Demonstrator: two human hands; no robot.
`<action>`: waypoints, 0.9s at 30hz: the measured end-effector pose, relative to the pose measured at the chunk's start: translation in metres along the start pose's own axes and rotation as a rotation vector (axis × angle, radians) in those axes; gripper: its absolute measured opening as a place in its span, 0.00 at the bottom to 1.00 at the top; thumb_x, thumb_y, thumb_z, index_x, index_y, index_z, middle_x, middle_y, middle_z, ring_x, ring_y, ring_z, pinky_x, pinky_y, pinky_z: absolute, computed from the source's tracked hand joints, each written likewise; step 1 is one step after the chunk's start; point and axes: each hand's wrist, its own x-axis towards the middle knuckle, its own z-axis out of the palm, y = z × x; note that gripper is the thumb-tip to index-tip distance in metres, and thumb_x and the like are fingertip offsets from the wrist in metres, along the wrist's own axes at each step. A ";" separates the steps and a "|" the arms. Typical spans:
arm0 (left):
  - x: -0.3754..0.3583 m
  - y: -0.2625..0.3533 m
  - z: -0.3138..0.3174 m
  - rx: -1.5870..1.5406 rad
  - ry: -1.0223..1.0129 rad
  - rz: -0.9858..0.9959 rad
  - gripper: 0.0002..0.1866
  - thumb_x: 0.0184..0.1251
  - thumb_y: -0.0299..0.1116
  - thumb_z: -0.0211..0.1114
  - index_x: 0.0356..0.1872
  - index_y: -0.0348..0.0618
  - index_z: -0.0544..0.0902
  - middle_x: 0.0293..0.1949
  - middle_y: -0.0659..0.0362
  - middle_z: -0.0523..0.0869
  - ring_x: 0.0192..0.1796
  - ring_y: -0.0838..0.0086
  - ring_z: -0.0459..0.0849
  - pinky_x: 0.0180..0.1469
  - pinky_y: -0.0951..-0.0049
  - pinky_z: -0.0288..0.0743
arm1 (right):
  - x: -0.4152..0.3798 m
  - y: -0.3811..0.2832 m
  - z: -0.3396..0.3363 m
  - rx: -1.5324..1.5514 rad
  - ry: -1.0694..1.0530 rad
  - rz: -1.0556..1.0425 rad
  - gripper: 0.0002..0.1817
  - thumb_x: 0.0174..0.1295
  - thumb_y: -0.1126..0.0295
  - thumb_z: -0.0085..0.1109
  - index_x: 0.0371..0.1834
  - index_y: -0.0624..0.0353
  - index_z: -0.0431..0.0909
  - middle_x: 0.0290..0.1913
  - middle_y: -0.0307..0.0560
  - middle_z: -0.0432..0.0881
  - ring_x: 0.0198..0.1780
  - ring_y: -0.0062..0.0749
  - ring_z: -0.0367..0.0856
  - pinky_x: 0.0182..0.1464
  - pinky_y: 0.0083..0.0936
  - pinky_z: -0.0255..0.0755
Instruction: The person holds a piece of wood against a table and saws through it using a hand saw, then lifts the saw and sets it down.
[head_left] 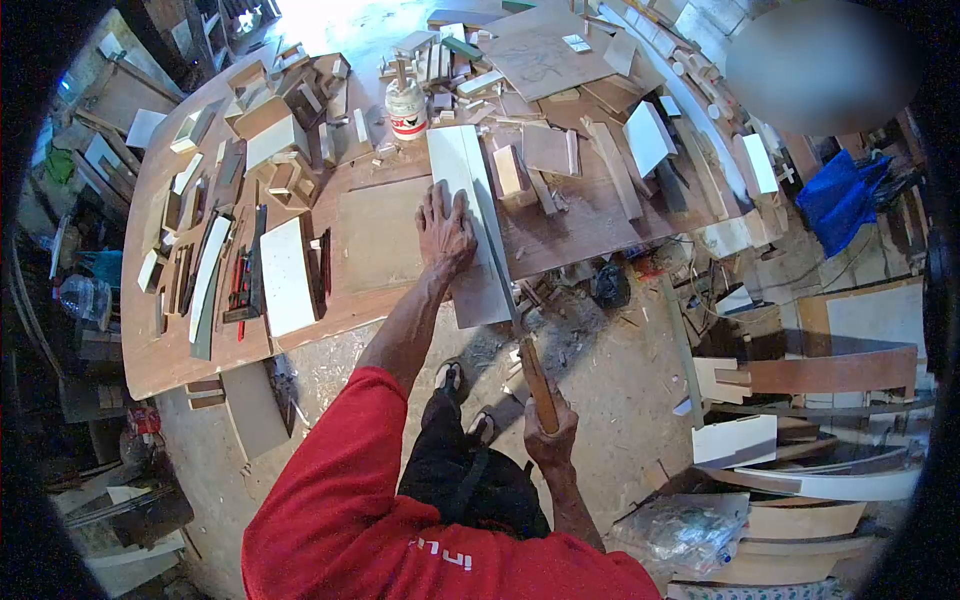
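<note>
My left hand [446, 232] lies flat with fingers spread on a long white board [478, 290], pressing it against the wooden table [380, 300]. The board's near end juts past the table edge. My right hand [552, 437] is wrapped around the wooden handle of a handsaw [537, 380]. From that handle the thin blade runs up to the board's right side, and a narrow line shows along the board's length there. The blade's far part is hard to separate from the board's edge.
A white glue tub [406, 110] stands beyond the board. Wooden box pieces [278, 142] and red-black clamps [240, 285] lie to the left, small offcuts [510, 170] to the right. Stacked boards [800, 440] and a plastic bag [685, 530] sit on the floor at right.
</note>
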 end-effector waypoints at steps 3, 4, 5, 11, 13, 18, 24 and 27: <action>0.000 -0.003 0.003 0.026 0.015 0.024 0.27 0.69 0.43 0.49 0.69 0.54 0.67 0.74 0.44 0.53 0.77 0.50 0.49 0.74 0.47 0.42 | 0.004 0.006 -0.001 0.056 -0.004 0.022 0.25 0.59 0.75 0.57 0.61 0.68 0.72 0.41 0.58 0.84 0.41 0.37 0.85 0.43 0.27 0.76; 0.000 -0.003 0.003 0.029 0.013 0.021 0.27 0.69 0.43 0.49 0.69 0.54 0.67 0.74 0.44 0.53 0.77 0.50 0.49 0.74 0.47 0.42 | 0.006 0.008 0.000 0.034 0.026 -0.066 0.27 0.58 0.74 0.57 0.64 0.64 0.71 0.37 0.56 0.84 0.34 0.33 0.84 0.38 0.27 0.76; 0.000 -0.002 0.003 0.018 0.021 0.022 0.27 0.69 0.43 0.50 0.69 0.54 0.67 0.74 0.44 0.53 0.77 0.50 0.49 0.74 0.47 0.42 | 0.006 0.010 0.001 0.014 0.056 -0.154 0.29 0.58 0.73 0.56 0.67 0.59 0.69 0.33 0.54 0.85 0.28 0.29 0.83 0.33 0.27 0.76; -0.011 -0.006 -0.002 0.011 -0.020 0.088 0.26 0.69 0.43 0.50 0.68 0.53 0.68 0.75 0.46 0.54 0.76 0.50 0.50 0.74 0.46 0.44 | -0.002 0.009 -0.002 -0.040 0.059 -0.160 0.30 0.57 0.73 0.57 0.67 0.57 0.70 0.32 0.56 0.84 0.28 0.31 0.84 0.32 0.28 0.76; -0.011 -0.007 -0.002 0.008 -0.028 0.118 0.26 0.69 0.43 0.50 0.68 0.53 0.68 0.75 0.47 0.55 0.76 0.50 0.50 0.74 0.45 0.44 | -0.003 -0.003 -0.007 0.003 0.018 -0.076 0.27 0.58 0.74 0.57 0.65 0.62 0.71 0.37 0.56 0.84 0.34 0.33 0.84 0.39 0.27 0.76; -0.002 -0.008 -0.001 -0.093 0.006 0.107 0.27 0.68 0.42 0.50 0.69 0.51 0.67 0.75 0.48 0.55 0.76 0.50 0.51 0.74 0.46 0.44 | 0.006 -0.003 -0.008 0.071 -0.030 0.027 0.25 0.60 0.75 0.56 0.62 0.67 0.72 0.42 0.54 0.84 0.41 0.34 0.84 0.45 0.25 0.76; -0.001 -0.007 0.008 0.044 -0.009 0.080 0.29 0.69 0.40 0.48 0.71 0.46 0.64 0.75 0.49 0.54 0.77 0.52 0.49 0.76 0.50 0.42 | 0.009 0.006 -0.004 0.061 -0.028 -0.032 0.24 0.61 0.74 0.56 0.63 0.67 0.71 0.47 0.55 0.83 0.43 0.36 0.84 0.46 0.28 0.76; 0.001 -0.010 0.014 0.051 -0.033 0.070 0.29 0.69 0.38 0.47 0.71 0.47 0.62 0.75 0.52 0.54 0.78 0.55 0.48 0.76 0.50 0.41 | 0.008 -0.005 -0.006 0.065 -0.042 0.002 0.24 0.61 0.74 0.55 0.62 0.67 0.71 0.49 0.57 0.82 0.45 0.37 0.84 0.46 0.29 0.76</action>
